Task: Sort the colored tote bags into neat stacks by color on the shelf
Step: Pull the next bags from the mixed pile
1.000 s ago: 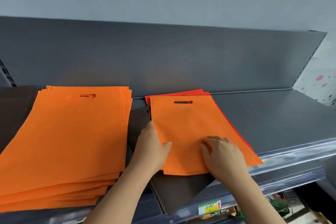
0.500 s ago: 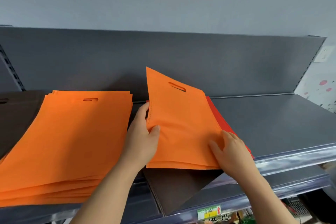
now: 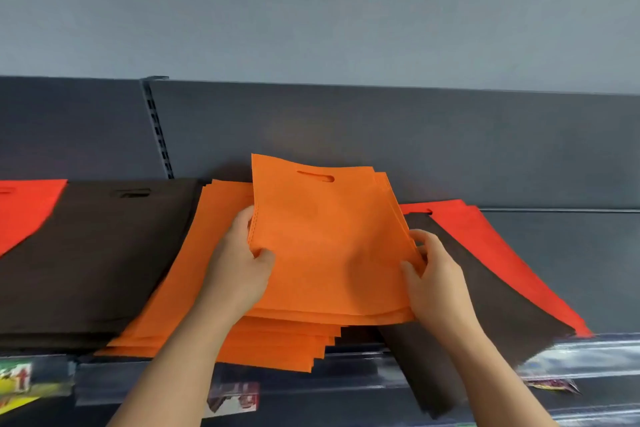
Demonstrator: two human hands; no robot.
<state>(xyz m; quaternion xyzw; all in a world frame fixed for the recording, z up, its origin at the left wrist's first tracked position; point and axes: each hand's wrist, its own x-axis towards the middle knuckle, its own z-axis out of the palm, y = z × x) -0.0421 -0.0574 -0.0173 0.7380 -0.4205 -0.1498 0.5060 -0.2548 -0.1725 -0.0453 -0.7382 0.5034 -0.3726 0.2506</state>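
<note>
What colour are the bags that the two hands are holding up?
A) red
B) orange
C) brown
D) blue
B: the left hand and the right hand each grip a side edge of the orange bags, which are above the orange stack on the shelf.

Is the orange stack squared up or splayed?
Splayed. Beneath the held bags, the orange stack shows staggered front edges, not one flush edge.
</note>
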